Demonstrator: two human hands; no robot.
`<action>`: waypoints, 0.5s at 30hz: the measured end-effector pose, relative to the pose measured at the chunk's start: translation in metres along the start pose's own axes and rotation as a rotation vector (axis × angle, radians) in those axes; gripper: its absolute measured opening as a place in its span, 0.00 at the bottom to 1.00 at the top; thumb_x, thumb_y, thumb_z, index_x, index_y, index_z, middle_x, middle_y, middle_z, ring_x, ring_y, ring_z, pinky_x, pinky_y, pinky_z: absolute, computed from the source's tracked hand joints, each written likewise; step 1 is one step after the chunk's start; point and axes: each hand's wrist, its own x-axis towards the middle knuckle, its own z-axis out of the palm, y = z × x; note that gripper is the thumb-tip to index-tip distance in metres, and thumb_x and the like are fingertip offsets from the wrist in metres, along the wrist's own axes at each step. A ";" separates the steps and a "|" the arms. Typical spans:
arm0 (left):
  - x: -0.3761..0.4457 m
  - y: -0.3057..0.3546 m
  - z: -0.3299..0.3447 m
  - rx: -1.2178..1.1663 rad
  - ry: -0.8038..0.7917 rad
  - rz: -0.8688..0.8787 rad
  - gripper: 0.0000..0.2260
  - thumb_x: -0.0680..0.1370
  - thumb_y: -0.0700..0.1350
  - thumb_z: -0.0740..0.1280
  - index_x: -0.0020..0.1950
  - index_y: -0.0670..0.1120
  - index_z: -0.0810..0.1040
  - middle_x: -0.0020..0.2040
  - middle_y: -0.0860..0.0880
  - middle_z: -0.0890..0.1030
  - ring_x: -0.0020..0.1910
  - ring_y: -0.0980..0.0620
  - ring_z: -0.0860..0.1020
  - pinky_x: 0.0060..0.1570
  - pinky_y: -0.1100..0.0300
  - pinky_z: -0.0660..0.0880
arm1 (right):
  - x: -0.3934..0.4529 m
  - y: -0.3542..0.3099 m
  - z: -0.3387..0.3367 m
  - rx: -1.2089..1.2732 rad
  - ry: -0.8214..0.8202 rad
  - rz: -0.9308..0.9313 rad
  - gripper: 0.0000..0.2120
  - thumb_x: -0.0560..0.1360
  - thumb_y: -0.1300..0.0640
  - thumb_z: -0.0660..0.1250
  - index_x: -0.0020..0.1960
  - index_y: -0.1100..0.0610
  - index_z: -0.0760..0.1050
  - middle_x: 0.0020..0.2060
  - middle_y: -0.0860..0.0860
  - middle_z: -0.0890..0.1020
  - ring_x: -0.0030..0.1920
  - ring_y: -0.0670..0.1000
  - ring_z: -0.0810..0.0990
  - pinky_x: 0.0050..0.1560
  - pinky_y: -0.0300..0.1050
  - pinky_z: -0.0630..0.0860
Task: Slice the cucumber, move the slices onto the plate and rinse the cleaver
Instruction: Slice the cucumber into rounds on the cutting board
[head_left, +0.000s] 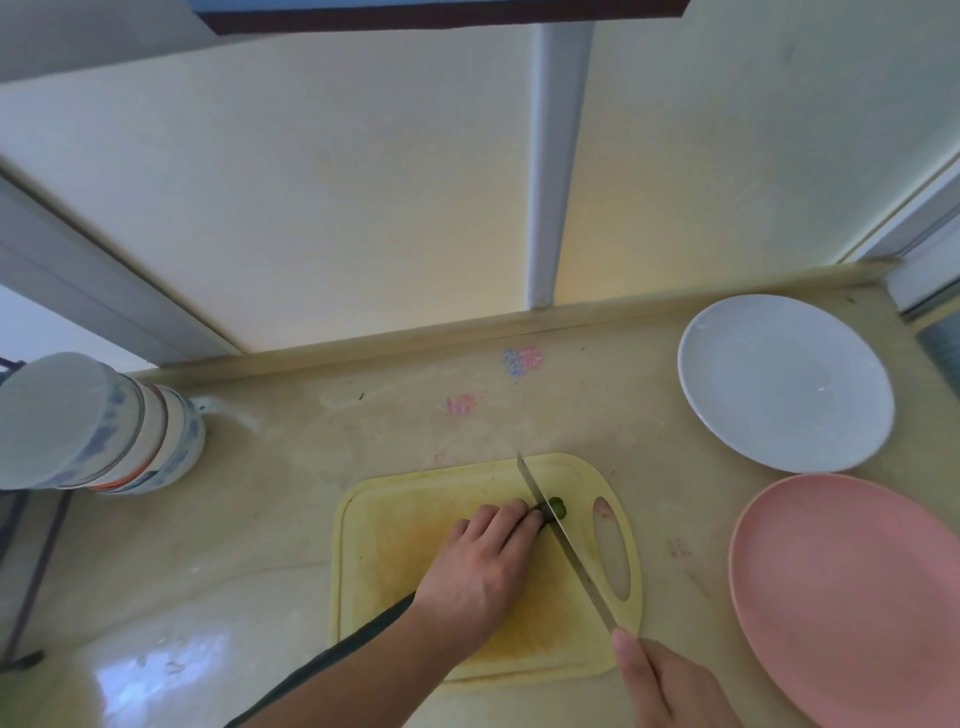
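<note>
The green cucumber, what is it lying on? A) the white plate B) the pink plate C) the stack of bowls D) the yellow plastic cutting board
D: the green cucumber lies on the yellow plastic cutting board, held by the left hand under the steel cleaver.

I observe the left hand holding the cucumber on the yellow cutting board. The right hand grips the cleaver. White plate at two o'clock.
</note>
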 end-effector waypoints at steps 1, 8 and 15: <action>0.000 0.000 0.000 -0.003 0.001 -0.002 0.26 0.75 0.41 0.74 0.71 0.45 0.71 0.65 0.49 0.73 0.55 0.48 0.76 0.48 0.54 0.79 | 0.002 -0.001 -0.004 -0.074 -0.005 -0.010 0.22 0.79 0.48 0.62 0.28 0.55 0.67 0.19 0.49 0.73 0.35 0.34 0.75 0.33 0.35 0.68; 0.000 0.000 -0.001 0.025 -0.027 0.017 0.28 0.73 0.42 0.76 0.71 0.47 0.72 0.67 0.50 0.74 0.54 0.49 0.76 0.45 0.56 0.78 | 0.002 -0.006 0.000 -0.264 -0.009 -0.138 0.27 0.81 0.44 0.54 0.25 0.50 0.66 0.12 0.43 0.57 0.28 0.35 0.73 0.30 0.27 0.66; 0.001 -0.002 0.002 0.015 -0.009 0.015 0.26 0.73 0.40 0.75 0.70 0.46 0.73 0.67 0.50 0.74 0.54 0.48 0.76 0.44 0.54 0.78 | 0.016 -0.008 -0.003 -0.206 -0.129 0.027 0.43 0.68 0.28 0.41 0.46 0.60 0.81 0.35 0.54 0.79 0.37 0.46 0.76 0.43 0.38 0.71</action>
